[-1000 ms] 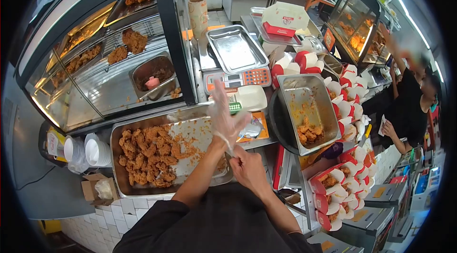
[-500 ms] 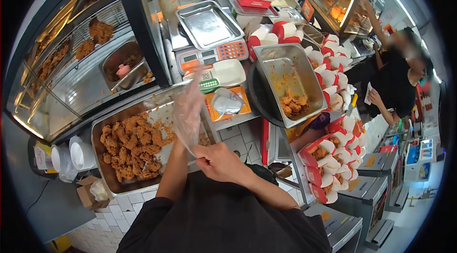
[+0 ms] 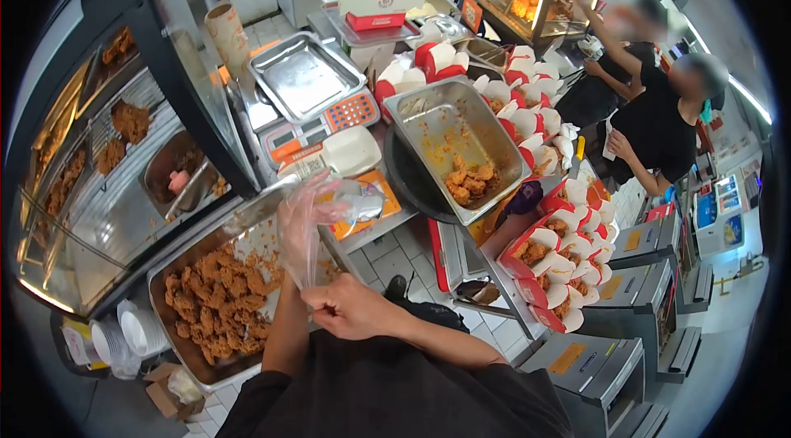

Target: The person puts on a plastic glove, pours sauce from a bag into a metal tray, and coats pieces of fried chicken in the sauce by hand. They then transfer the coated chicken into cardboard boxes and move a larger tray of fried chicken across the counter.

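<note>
A clear plastic glove [image 3: 306, 261] covers my left hand [image 3: 303, 211], whose fingers are spread above the right part of a large metal tray [image 3: 156, 306]. Fried chicken pieces [image 3: 216, 302] are heaped in that tray. My right hand [image 3: 346, 306] is bare and pinches the glove's cuff near my left wrist. Beyond my hands are a white open container [image 3: 352, 149] and a scale [image 3: 353, 112]. A deep metal pan [image 3: 441, 121] to the right holds several chicken pieces [image 3: 471, 180].
A glass display case [image 3: 99, 191] stands at the left. Red and white boxes [image 3: 568, 248], some with chicken, line the right side. An empty metal tray [image 3: 305, 75] lies beyond the scale. Two people [image 3: 655, 121] stand at the upper right.
The view has shifted, so the counter items appear further left. My left fingers have spread inside the glove, while my right hand still grips its cuff. Another person shows more fully at the upper right.
</note>
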Demonstrator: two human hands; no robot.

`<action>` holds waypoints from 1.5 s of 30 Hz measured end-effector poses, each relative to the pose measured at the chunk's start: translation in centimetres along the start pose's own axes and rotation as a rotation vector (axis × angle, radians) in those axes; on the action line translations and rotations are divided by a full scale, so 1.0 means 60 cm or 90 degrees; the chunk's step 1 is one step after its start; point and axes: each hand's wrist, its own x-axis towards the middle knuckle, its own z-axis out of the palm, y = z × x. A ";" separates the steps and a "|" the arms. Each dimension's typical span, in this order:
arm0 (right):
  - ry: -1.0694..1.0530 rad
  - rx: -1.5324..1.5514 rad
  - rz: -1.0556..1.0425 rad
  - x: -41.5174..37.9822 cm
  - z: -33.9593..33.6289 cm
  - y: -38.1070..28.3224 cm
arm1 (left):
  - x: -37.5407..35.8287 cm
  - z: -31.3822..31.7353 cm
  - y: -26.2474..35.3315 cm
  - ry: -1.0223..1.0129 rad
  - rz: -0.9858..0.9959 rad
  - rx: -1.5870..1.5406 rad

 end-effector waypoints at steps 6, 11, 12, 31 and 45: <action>0.000 0.040 0.033 0.010 -0.013 -0.011 | -0.004 0.016 0.047 0.047 0.017 0.076; -0.062 -0.016 0.199 -0.012 -0.127 -0.035 | -0.095 -0.073 0.109 0.338 0.202 0.484; -0.023 -0.041 0.193 -0.016 -0.170 -0.043 | -0.126 -0.101 0.117 0.444 0.251 0.611; 0.334 -0.448 0.300 0.196 -1.051 0.494 | -0.051 -0.178 -0.023 0.697 -0.032 1.107; 0.352 -0.900 0.263 0.450 -1.141 0.747 | 0.015 -0.167 -0.065 0.726 -0.046 1.134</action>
